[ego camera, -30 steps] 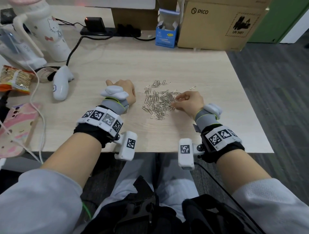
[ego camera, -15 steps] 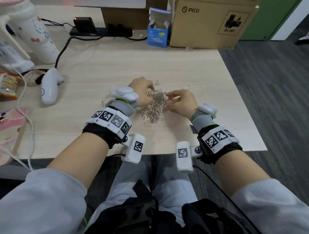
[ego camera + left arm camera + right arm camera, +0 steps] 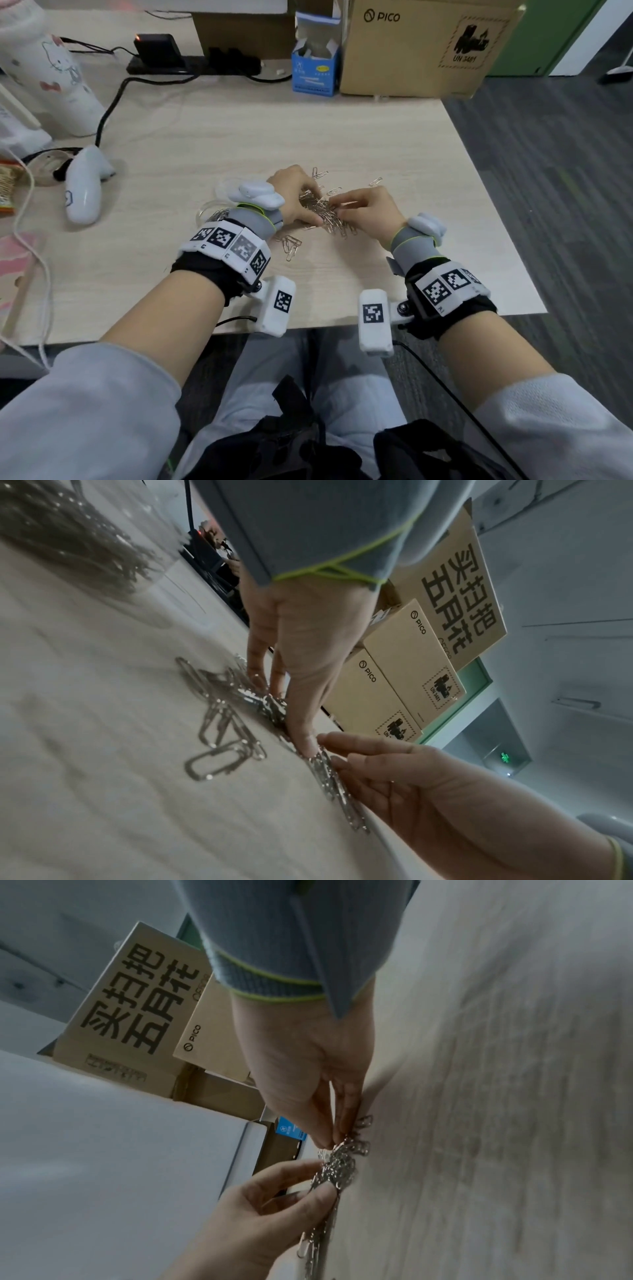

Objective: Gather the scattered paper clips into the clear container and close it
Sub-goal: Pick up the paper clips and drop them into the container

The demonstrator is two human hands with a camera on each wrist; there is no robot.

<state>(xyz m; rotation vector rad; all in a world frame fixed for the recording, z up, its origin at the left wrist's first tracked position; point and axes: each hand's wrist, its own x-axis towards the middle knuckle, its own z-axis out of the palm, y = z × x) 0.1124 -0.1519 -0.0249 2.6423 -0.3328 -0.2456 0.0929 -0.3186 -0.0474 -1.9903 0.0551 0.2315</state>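
Note:
A heap of silver paper clips [image 3: 325, 214] lies mid-table between my hands. My left hand [image 3: 308, 205] curls thumb and fingers around the heap's left side [image 3: 260, 696]. My right hand [image 3: 337, 207] pinches clips at the heap's right side [image 3: 339, 1164], thumb and fingertips meeting on them. A few loose clips [image 3: 291, 245] lie just nearer me, and others [image 3: 318, 172] sit beyond the hands. The clear container [image 3: 207, 212], holding several clips, stands left of my left wrist, half hidden by it; in the left wrist view the container [image 3: 68, 534] is at the top left.
A white controller [image 3: 84, 186] and cables lie at the left, beside a white bottle [image 3: 51, 75]. A blue box [image 3: 315, 65] and a cardboard PICO box [image 3: 421, 48] stand at the back. The table's right edge [image 3: 496, 212] runs close to my right hand.
My left hand moved right from beside the container onto the clips. Both hands closed in and squeezed the spread clips into a tighter heap.

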